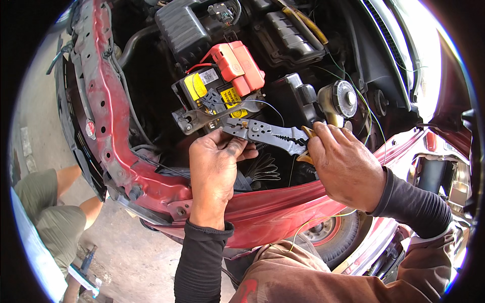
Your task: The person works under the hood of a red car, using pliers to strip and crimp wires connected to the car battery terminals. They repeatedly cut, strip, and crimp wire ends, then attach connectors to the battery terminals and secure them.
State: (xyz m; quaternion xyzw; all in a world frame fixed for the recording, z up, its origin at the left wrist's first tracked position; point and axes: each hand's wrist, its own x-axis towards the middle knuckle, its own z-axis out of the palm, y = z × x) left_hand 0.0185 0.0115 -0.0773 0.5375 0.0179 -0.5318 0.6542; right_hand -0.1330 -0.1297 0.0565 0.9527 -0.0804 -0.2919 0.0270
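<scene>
My right hand (343,164) is wrapped round the yellow handles of a grey wire crimper (262,131), which lies nearly level over the engine bay. A small brass-coloured terminal (245,124) shows at the crimper's jaws. At that end my left hand (217,161) pinches thumb and fingers together just under the jaws; what sits between the fingertips is hidden. Behind the tool stands a car battery (197,86) with yellow labels and a red terminal cover (237,65). A grey metal hold-down bracket (212,115) crosses its top, and a thin wire (270,104) arcs over it.
The red front panel (113,118) and red fender (262,212) border the engine bay. Black plastic housings (182,25) fill its far side, with a round-capped reservoir (344,99) at right. A loose yellow-green wire (371,106) hangs there. Another person's legs (60,217) are at left.
</scene>
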